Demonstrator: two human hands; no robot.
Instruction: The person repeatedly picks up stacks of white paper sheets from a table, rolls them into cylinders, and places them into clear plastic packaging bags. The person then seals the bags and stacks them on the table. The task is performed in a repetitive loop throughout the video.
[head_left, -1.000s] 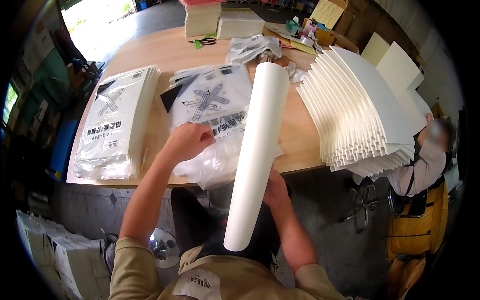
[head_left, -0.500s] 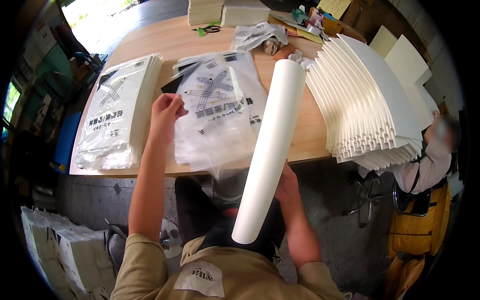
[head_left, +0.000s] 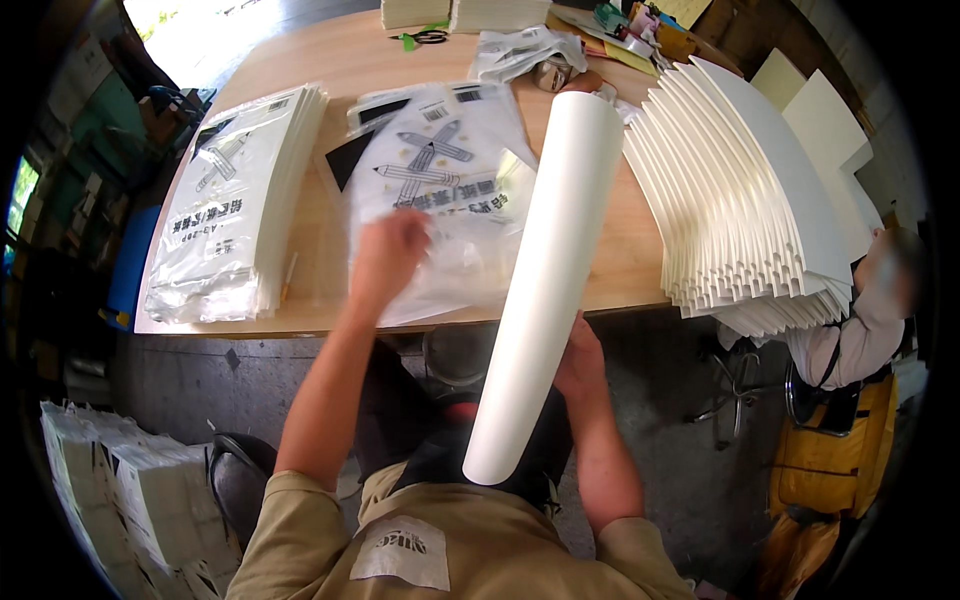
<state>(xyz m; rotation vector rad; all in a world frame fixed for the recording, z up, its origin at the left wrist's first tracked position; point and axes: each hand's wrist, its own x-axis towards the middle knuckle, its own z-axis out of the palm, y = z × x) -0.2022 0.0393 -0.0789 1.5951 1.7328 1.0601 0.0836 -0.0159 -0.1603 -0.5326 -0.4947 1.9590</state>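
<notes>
A curved roll of white paper sheets (head_left: 545,290) slants up in front of me, its lower end over my lap and its upper end above the table. My right hand (head_left: 580,358) grips its right side near the middle; the roll hides part of the fingers. Over the lower part of a pile of clear printed plastic bags (head_left: 440,270), my left hand (head_left: 392,258) is smeared by motion. Its fingers look bent, but I cannot make out whether they pinch a bag. Crossed pencils are printed on the bags.
Filled bags form a stack (head_left: 225,210) on the wooden table's (head_left: 310,230) left side. Fanned white paper (head_left: 735,200) stands at the right, beside a seated person (head_left: 850,320). Black scissors (head_left: 428,37) and paper stacks lie at the far edge. Wrapped bundles (head_left: 150,490) stand on the floor.
My left hand has moved right and slightly nearer, from the bags' left edge to over them. The top bags have shifted and lie differently. My right hand still holds the paper roll.
</notes>
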